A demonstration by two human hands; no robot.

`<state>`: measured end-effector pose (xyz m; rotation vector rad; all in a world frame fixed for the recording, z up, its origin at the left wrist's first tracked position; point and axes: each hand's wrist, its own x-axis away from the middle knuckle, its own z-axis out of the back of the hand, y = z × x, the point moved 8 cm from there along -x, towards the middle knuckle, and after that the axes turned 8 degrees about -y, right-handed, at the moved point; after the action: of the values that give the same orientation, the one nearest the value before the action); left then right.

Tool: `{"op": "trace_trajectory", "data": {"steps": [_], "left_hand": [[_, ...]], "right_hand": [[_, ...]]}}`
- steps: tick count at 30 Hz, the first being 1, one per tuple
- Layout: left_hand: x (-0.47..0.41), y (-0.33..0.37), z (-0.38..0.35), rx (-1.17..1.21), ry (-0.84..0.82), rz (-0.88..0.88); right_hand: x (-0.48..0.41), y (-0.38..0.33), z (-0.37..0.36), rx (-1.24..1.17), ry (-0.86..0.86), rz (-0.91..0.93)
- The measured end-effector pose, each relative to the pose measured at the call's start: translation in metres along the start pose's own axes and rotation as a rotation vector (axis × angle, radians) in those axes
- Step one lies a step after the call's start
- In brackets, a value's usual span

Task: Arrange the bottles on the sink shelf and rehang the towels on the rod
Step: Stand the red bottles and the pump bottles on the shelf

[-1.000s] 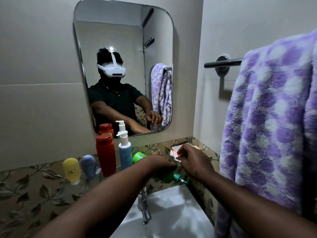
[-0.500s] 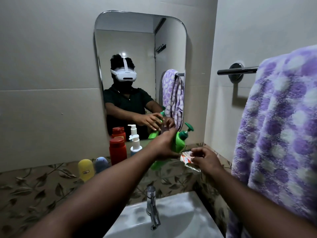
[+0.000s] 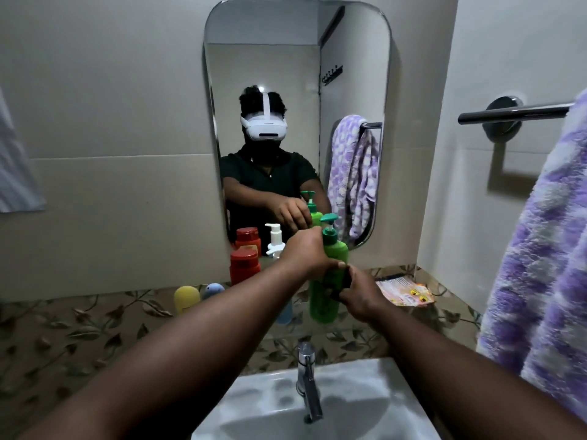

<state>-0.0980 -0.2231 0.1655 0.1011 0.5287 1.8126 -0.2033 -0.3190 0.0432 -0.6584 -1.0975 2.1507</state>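
Note:
A green pump bottle [image 3: 333,252] stands upright above the shelf in front of the mirror. My left hand [image 3: 306,252] grips its upper body and my right hand [image 3: 357,292] grips its lower half. On the leaf-patterned shelf [image 3: 95,315] to the left stand a red bottle [image 3: 244,268], a white pump bottle [image 3: 273,239] partly hidden by my left arm, a small yellow bottle [image 3: 186,298] and a small blue one [image 3: 212,290]. A purple and white towel [image 3: 546,265] hangs on the chrome rod [image 3: 508,114] at right.
An orange sachet [image 3: 406,292] lies on the shelf at right. The tap [image 3: 308,385] and white sink [image 3: 349,408] are below my arms. The mirror [image 3: 286,74] reflects me, the bottles and the towel. A pale cloth edge [image 3: 16,173] shows at far left.
The green bottle went from lying low near the tap to upright above the shelf. My right hand let go of the sachet, which now lies on the shelf, and took the bottle's lower half.

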Motion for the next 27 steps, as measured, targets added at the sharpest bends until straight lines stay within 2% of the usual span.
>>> {"op": "trace_trajectory", "data": {"steps": [10, 27], "left_hand": [[-0.027, -0.019, 0.023, -0.271, -0.198, 0.076], [-0.024, -0.020, 0.024, -0.214, -0.164, 0.031]], "right_hand": [[-0.001, -0.040, -0.015, -0.190, -0.293, 0.067], [-0.009, -0.026, -0.016, -0.176, -0.290, -0.021]]}}
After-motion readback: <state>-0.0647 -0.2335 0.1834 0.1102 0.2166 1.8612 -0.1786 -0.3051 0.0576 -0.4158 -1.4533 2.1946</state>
